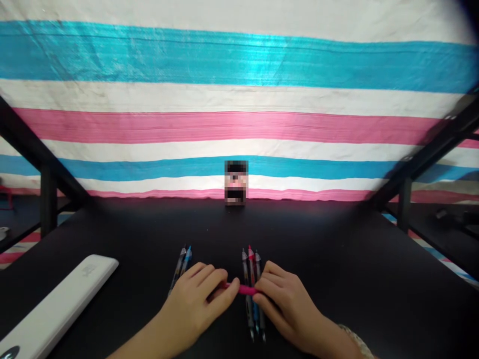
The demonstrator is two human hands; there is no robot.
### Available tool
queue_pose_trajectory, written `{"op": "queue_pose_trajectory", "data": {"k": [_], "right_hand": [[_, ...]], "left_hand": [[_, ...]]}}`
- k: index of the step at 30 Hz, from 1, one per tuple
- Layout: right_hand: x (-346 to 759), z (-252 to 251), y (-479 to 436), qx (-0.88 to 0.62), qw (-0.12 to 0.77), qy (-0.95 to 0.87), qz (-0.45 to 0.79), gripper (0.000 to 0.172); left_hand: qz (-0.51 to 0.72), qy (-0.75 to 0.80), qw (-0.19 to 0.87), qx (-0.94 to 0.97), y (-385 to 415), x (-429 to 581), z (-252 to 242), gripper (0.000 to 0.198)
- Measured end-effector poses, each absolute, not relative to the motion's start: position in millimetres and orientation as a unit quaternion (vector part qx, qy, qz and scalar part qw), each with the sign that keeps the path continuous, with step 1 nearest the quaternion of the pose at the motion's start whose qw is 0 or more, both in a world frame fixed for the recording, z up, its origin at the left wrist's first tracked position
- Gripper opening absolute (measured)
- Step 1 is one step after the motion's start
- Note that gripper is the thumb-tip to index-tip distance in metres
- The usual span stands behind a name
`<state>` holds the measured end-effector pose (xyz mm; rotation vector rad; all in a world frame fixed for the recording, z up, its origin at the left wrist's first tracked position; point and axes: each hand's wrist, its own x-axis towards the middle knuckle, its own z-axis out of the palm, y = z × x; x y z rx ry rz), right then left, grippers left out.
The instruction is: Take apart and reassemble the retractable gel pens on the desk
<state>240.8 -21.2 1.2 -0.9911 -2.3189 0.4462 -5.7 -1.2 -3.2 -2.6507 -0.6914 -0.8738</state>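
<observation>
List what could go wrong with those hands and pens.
If the left hand or right hand slips, the pink item between them might drop and scatter the three pens it crosses. The left hand also partly hides the two pens, so it could nudge them.

The black tabletop carries a long white object near its left edge, two pens left of centre, more pens at centre, and one blurred thing by the far edge.
</observation>
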Motion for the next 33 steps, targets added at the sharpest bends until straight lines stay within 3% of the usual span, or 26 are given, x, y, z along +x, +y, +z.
{"op": "queue_pose_trajectory", "data": {"k": [6, 19, 23, 29, 33], "right_hand": [[239, -12, -16, -0.372, 0.325, -0.86, 0.128, 0.036], [237, -11, -20, -0.343, 0.379, -0.859, 0.009, 0.024], [238, -12, -22, -0.321, 0.378, -0.868, -0.013, 0.021], [249, -11, -16, -0.398, 0.417, -0.813, 0.08, 0.013], [255, -8, -10, -0.452, 0.414, -0.781, 0.122, 0.013]], "left_hand": [[-0.29, -0.24, 0.134, -0.917, -7, -6, -4, 0.028], [-0.272, -0.305, -0.037, -0.912, -11, 1, -1, 0.033], [-0.239, -0.339, -0.159, -0.896, -16, -2, 1, 0.032], [-0.309, -0.388, -0.182, -0.849, -7, -15, -4, 0.033], [-0.375, -0.442, -0.24, -0.779, 3, -22, -5, 0.018]]}}
